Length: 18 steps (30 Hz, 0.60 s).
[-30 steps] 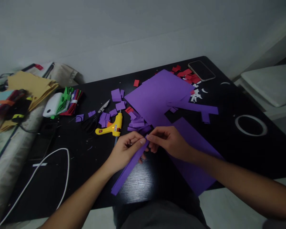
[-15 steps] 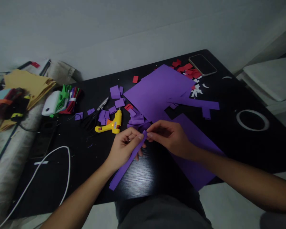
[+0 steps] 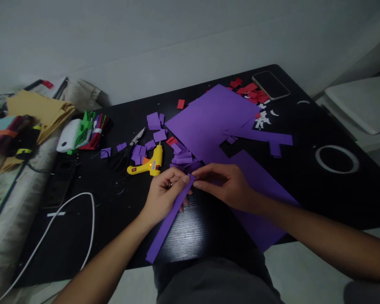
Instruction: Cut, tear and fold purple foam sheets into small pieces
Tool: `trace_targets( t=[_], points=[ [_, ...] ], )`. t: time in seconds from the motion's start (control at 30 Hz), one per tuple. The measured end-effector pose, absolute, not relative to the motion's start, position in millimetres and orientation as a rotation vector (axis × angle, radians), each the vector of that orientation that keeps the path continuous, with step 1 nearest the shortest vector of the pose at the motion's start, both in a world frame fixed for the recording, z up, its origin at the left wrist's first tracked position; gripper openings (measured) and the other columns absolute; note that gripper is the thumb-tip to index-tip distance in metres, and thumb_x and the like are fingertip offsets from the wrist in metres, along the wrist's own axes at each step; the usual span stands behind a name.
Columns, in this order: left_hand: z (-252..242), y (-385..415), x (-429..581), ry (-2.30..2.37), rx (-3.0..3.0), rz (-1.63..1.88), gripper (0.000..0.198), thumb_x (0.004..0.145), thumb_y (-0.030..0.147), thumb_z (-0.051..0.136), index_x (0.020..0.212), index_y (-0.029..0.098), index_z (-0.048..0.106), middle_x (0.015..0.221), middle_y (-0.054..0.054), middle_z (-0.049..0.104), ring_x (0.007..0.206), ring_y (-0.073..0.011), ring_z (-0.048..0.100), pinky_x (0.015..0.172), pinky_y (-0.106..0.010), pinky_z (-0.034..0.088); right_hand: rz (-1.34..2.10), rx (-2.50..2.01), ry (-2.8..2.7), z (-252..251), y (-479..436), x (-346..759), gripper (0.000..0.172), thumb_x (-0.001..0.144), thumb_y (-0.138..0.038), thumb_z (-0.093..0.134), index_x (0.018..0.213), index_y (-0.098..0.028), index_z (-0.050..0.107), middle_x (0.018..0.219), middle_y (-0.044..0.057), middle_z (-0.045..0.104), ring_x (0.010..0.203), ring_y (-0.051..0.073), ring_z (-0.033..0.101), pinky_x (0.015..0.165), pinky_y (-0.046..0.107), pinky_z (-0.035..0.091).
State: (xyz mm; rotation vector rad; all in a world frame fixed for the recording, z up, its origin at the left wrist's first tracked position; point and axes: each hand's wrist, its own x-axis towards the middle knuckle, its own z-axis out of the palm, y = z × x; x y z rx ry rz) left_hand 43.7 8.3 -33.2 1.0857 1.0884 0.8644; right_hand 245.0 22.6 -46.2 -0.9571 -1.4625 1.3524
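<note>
My left hand (image 3: pixel 163 194) is closed on the upper end of a long purple foam strip (image 3: pixel 166 226), which slants down toward the near table edge. My right hand (image 3: pixel 223 185) pinches the same strip's top end, fingertips meeting those of the left hand. Both hands hover just above the black table (image 3: pixel 304 190). Beyond the fingertips lies a heap of small purple cut pieces (image 3: pixel 181 158). A yellow glue gun (image 3: pixel 147 164) rests just left of them, close to my left hand.
Large purple sheets (image 3: pixel 209 120) cover the table's middle and right. Scissors (image 3: pixel 126 152) lie by the glue gun. Red scraps (image 3: pixel 251 93) and a phone (image 3: pixel 270 84) sit at the far right, a white ring (image 3: pixel 335 158) farther right. A white cable (image 3: pixel 66 228) loops at left, bundled sheets (image 3: pixel 90 131) behind.
Both hands stay pinched on the strip's top end. The strip's lower end has swung slightly lower toward the table edge. The view has shifted a little.
</note>
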Motion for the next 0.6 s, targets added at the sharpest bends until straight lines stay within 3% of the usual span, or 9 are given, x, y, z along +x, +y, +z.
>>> trace_targets(
  t=[0.27,0.6],
  points=[
    [-32.8,7.9,46.7,1.111,1.093,0.845,0.034,0.091,0.048,0.072,0.084,0.016,0.062,0.065,0.001,0.067,0.041,-0.0106,0.062,0.033,-0.018,0.051,1.264,-1.017,-1.533,-46.2,24.4,246.8,0.014,0.083,-0.034,0.083,0.094,-0.024,0.083,0.088,0.003,0.082,0.077,0.018,0.076,0.074,0.031,0.062],
    [-34.4,6.2,45.8,1.124,1.154,0.854,0.029,0.094,0.044,0.069,0.086,0.016,0.065,0.067,0.001,0.068,0.043,-0.0097,0.062,0.036,-0.018,0.051,1.290,-1.004,-1.517,-47.9,24.6,247.3,0.013,0.082,-0.031,0.085,0.092,-0.023,0.084,0.082,0.001,0.081,0.071,0.016,0.073,0.068,0.028,0.058]
  ],
)
